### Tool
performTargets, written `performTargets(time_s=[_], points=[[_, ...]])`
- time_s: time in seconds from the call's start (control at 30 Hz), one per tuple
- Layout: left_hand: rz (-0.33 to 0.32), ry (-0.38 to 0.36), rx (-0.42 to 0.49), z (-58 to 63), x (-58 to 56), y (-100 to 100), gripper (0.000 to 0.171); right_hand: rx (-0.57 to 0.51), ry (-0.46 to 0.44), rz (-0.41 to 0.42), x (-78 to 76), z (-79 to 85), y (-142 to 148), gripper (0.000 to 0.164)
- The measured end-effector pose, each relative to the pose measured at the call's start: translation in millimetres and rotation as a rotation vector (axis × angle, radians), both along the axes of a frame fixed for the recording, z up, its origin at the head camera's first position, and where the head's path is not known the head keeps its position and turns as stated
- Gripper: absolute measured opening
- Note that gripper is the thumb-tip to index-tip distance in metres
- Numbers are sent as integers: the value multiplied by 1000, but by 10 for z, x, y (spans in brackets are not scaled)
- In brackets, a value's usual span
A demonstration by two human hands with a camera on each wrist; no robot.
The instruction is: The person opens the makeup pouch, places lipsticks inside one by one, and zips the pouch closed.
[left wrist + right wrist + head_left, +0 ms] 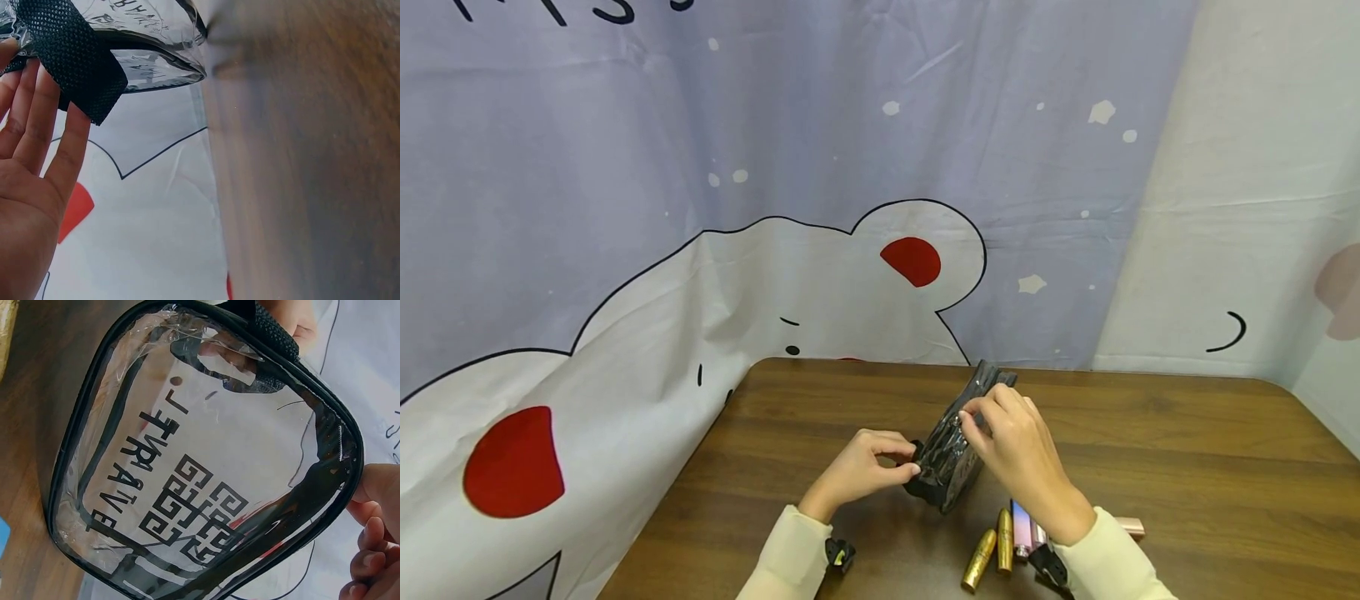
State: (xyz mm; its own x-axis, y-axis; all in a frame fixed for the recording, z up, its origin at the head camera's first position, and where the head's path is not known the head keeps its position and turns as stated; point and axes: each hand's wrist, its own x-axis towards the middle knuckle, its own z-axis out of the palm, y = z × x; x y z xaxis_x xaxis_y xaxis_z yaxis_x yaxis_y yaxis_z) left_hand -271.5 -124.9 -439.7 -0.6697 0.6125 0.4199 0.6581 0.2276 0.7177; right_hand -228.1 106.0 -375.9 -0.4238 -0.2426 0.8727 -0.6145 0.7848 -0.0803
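A clear plastic zip pouch [942,467] with black trim stands tilted on the table, between both hands. Black "TRAVEL" lettering and a square pattern show on the pouch [187,437] in the right wrist view. My left hand [867,468] pinches its near left end. There, the fingers of the left hand [31,144] lie behind a black woven strap [78,59]. With thumb and forefinger, my right hand [1017,446] pinches the pouch's upper edge, by the zip. In its own wrist view, the right hand [378,534] is partly cut off at the frame's edge.
Two gold bullet-shaped tubes [979,560] lie on the wooden table [1195,467], in front of the pouch. Next to them are a purple-blue tube [1021,525] and a rose-gold tube [1131,527], partly hidden by the right arm. A printed cloth [820,283] hangs behind the table.
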Motion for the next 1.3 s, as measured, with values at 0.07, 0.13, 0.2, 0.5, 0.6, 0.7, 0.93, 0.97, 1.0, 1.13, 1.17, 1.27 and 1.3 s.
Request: performTargets(time_s=[0.07, 0.13, 0.2, 0.5, 0.6, 0.7, 0.93, 0.97, 1.0, 1.13, 1.17, 1.27, 1.3], points=[[5, -8, 2, 0, 1, 0, 10, 3, 1, 7, 3, -12, 1, 12], [9, -18, 6, -2, 2, 0, 10, 7, 5, 18, 3, -23, 4, 12], [10, -20, 9, -8, 0, -4, 11, 8, 13, 34, 0, -32, 5, 12], [103, -70, -22, 13, 16, 5, 21, -7, 36, 138, -11, -39, -39, 15], [169, -40, -24, 25, 20, 40, 22, -17, 27, 168, -9, -38, -52, 16], [225, 18, 8, 23, 20, 78, 20, -20, 13, 187, -8, -43, -63, 16], [211, 134, 130, 18, 29, 138, 23, -38, -36, 230, 14, -83, -110, 16], [193, 140, 137, 19, 32, 145, 23, -42, -45, 236, 17, -91, -117, 16], [173, 146, 143, 21, 36, 153, 23, -44, -52, 242, 19, -98, -123, 15], [126, 185, 161, 19, 44, 169, 18, -52, -63, 246, 19, -118, -141, 15], [125, 203, 165, 19, 43, 170, 17, -52, -60, 241, 16, -122, -142, 16], [122, 254, 175, 21, 39, 167, 15, -50, -49, 219, 6, -131, -140, 16], [116, 277, 173, 24, 37, 166, 14, -49, -46, 212, 3, -134, -138, 16]])
